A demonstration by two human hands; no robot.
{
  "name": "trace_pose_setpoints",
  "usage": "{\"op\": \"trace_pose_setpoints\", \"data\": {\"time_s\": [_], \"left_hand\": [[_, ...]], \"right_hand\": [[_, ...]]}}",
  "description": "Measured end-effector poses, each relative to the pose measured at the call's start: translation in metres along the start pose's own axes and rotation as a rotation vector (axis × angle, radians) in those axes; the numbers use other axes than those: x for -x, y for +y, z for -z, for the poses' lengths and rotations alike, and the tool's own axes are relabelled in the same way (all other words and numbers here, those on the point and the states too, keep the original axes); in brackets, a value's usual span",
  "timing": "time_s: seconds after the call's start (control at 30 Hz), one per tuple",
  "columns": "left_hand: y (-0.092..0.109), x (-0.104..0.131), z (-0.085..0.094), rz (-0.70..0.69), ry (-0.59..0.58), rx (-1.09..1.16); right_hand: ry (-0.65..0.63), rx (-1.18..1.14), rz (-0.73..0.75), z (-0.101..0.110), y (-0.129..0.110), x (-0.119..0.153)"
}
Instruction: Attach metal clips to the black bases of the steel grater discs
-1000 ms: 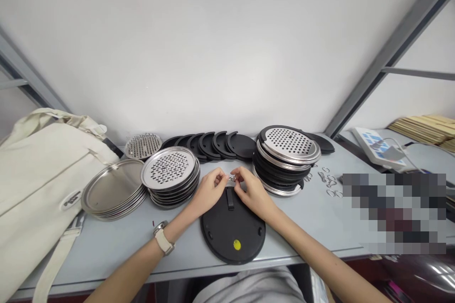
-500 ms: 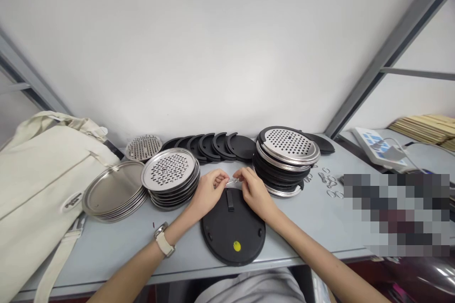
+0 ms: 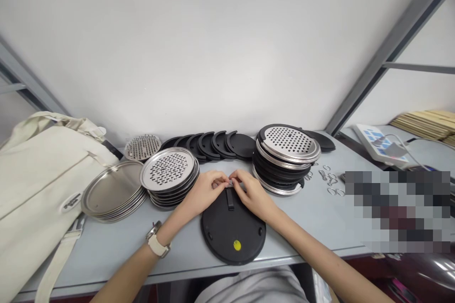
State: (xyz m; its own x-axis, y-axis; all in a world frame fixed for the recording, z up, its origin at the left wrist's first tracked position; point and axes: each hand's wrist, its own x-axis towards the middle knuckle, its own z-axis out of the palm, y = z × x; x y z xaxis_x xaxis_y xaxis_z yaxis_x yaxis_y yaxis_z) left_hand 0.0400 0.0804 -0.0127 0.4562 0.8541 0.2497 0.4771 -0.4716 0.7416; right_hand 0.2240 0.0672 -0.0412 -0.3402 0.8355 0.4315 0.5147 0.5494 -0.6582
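Note:
A round black plate (image 3: 232,227) lies at the table's front edge, with a short black strap-like tab (image 3: 230,198) near its far side and a yellow round sticker (image 3: 237,245) near me. At its far rim my left hand (image 3: 209,190) and my right hand (image 3: 250,194) meet, both with fingers pinched. Between the fingertips is a small shiny metal piece (image 3: 231,183), seemingly a ring, mostly hidden. A watch is on my left wrist.
Left stand stacked perforated grater discs (image 3: 168,169), steel plates (image 3: 115,189) and a cream bag (image 3: 46,189). Black plates (image 3: 243,146) line the wall. A taller stack (image 3: 286,160) of black and steel discs is at right, beside loose metal rings (image 3: 331,191).
My right hand's fingertips have moved left, closing the gap to my left fingers, so less of the metal piece shows. The black plate stays in place.

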Motion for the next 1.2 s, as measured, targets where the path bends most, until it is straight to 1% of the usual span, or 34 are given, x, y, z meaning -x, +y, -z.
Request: {"op": "trace_pose_setpoints", "data": {"time_s": [0.2, 0.37, 0.5, 0.67, 0.8, 1.07, 1.2], "left_hand": [[0.006, 0.002, 0.004, -0.001, -0.007, -0.041], [0.008, 0.001, 0.01, 0.011, -0.045, -0.037], [0.008, 0.001, 0.012, -0.004, -0.073, -0.024], [0.011, 0.002, 0.011, -0.041, -0.081, -0.012], [0.012, 0.001, 0.012, -0.049, -0.084, 0.0], [0.009, 0.0, 0.011, -0.002, -0.069, 0.011], [0.009, -0.001, 0.011, 0.026, -0.063, 0.017]], "right_hand": [[-0.046, -0.018, 0.009, 0.0, 0.001, 0.001], [-0.04, -0.009, 0.023, 0.001, 0.002, 0.002], [-0.028, -0.008, 0.012, 0.001, 0.001, 0.002], [-0.007, -0.015, -0.012, 0.001, -0.001, 0.001], [-0.028, 0.023, -0.036, -0.001, 0.0, 0.001], [-0.079, 0.081, -0.074, -0.005, 0.005, 0.001], [-0.103, 0.074, -0.088, -0.003, 0.004, 0.0]]}}
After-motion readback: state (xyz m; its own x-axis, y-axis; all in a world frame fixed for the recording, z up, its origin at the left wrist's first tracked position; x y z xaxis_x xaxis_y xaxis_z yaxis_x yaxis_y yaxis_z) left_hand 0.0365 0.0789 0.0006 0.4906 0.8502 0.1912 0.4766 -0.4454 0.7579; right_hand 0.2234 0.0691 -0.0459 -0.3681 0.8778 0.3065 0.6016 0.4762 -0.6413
